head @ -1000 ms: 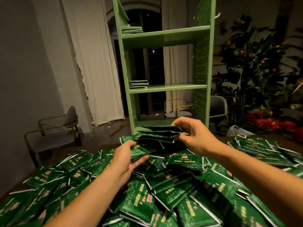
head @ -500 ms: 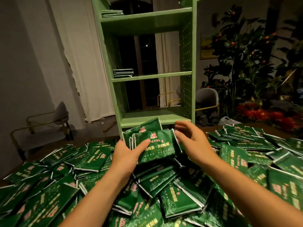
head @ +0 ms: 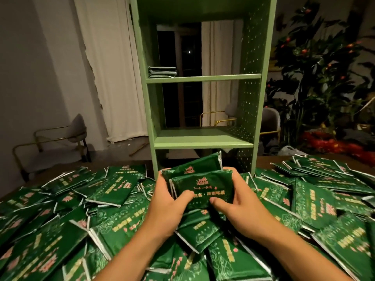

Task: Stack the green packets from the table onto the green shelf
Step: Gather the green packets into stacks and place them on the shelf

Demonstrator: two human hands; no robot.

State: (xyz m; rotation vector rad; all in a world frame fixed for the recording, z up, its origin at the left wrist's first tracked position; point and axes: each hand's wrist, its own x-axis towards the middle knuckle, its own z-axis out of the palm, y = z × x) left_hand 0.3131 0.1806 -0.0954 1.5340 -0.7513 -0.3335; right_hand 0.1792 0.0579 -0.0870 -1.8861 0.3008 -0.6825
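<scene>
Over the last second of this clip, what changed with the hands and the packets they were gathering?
The left hand, which was flat on the pile, came up and took hold of the bundle of packets beside the right hand. The bundle, held flat before, now stands tilted up with its printed face toward the camera, both thumbs on it. The small stack on the green shelf and the pile on the table stayed put.

Both hands closed around a small bundle of green packets [head: 203,184], where a second earlier the left hand [head: 169,203] lay apart on the pile and only the right hand [head: 236,205] held it. The bundle tilted from flat to face the camera as the green shelf [head: 204,141] loomed nearer.
</scene>
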